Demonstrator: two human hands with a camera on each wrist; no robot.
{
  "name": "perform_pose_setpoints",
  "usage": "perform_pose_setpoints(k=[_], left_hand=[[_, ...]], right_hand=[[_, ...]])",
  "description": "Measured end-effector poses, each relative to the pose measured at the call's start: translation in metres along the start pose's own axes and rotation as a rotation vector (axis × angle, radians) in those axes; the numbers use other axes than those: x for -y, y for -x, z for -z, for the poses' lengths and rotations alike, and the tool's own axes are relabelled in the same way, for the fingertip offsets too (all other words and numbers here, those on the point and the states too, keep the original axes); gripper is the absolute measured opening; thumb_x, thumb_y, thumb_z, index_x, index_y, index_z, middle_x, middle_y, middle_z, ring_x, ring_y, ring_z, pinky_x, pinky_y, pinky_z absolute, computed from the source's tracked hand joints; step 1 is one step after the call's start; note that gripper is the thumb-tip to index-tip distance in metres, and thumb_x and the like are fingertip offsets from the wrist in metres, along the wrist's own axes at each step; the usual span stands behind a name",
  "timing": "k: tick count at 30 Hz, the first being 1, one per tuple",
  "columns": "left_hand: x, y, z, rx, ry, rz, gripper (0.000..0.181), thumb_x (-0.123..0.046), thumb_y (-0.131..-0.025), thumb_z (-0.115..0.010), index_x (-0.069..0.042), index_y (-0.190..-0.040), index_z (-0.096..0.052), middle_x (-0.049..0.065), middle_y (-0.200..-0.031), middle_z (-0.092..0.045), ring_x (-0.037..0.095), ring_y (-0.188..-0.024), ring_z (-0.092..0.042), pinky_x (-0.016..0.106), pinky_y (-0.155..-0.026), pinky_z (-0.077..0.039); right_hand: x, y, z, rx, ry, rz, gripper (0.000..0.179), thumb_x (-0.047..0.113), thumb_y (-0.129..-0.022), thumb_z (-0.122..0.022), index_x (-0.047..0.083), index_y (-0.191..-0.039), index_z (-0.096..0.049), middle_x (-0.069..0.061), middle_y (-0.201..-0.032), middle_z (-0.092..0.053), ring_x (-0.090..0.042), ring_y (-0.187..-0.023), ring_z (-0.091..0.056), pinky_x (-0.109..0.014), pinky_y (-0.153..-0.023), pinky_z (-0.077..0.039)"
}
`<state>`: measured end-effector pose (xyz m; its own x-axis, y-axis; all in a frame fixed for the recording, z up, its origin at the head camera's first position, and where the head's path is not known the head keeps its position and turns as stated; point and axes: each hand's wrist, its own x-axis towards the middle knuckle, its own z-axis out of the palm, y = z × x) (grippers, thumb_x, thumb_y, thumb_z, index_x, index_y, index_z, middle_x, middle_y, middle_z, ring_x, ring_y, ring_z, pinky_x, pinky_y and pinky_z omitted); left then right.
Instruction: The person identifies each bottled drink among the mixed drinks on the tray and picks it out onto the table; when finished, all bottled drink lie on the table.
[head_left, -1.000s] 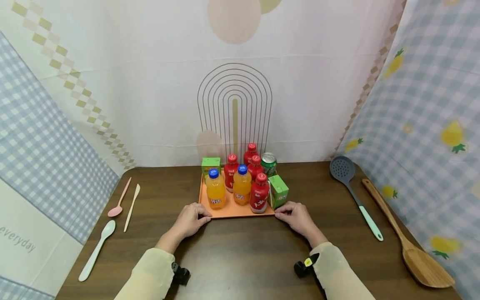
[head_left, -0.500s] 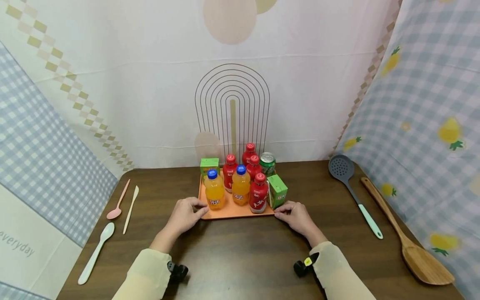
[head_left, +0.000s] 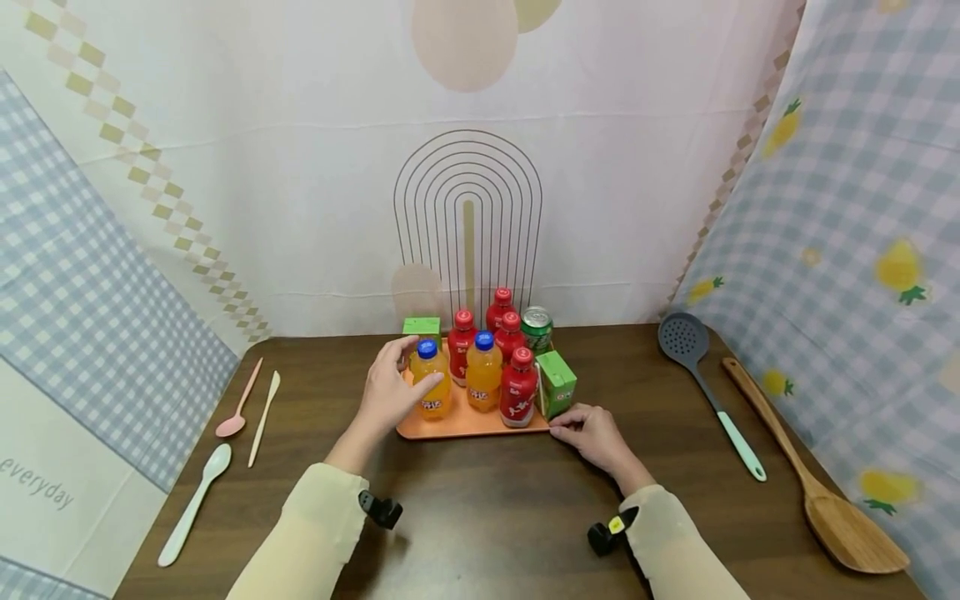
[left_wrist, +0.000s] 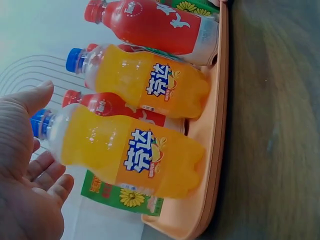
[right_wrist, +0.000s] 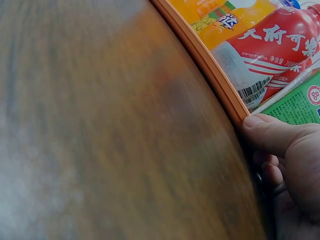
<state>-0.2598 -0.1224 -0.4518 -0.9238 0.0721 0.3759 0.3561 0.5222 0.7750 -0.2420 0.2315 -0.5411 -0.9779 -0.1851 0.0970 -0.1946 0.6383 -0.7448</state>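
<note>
Brown table [head_left: 487,508] beneath; the leftmost orange bottle [left_wrist: 117,150] stands upright near the front-left corner of the tray [head_left: 471,423], closer to the left hand [head_left: 388,387], its digits spread about the neck, contact unclear; the right hand [head_left: 596,435] pinches the tray's front-right corner.

1. "芬达" stands on the lower orange bottle [left_wrist: 95,137] in the left wrist view.
2. The same "芬达" marks the upper orange bottle [left_wrist: 125,75].
3. "天府可樂", "净含量" and a barcode [right_wrist: 254,92] show on the red bottle [right_wrist: 277,47].
4. "everyday" is printed on the left cloth [head_left: 82,467].
5. Fine print on the green carton [right_wrist: 295,104] is illegible.
</note>
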Motion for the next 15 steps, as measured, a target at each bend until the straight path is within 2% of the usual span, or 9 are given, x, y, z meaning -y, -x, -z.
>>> perform_pose_setpoints(k=[8,15], left_hand=[[0.007,-0.007,-0.015,0.03,0.033,0.1,0.069,-0.037,-0.078,-0.08,-0.013,-0.134,-0.048,0.008,-0.128,-0.053,0.026,-0.115,-0.051,0.048,-0.099,-0.042],[0.011,-0.005,-0.022,0.006,0.064,0.125,0.065,-0.035,-0.078,-0.08,-0.012,-0.131,-0.05,0.007,-0.123,-0.057,0.026,-0.109,-0.056,0.047,-0.096,-0.045]], right_hand=[[0.0,0.001,-0.002,-0.006,-0.008,0.005,0.005,0.024,-0.08,-0.079,0.025,-0.084,-0.077,0.009,-0.084,-0.065,-0.012,-0.074,-0.056,-0.028,-0.063,-0.046],[0.003,0.001,0.0,-0.01,-0.013,0.002,0.005,0.023,-0.08,-0.079,0.025,-0.084,-0.077,0.009,-0.084,-0.065,-0.013,-0.074,-0.056,-0.029,-0.063,-0.046]])
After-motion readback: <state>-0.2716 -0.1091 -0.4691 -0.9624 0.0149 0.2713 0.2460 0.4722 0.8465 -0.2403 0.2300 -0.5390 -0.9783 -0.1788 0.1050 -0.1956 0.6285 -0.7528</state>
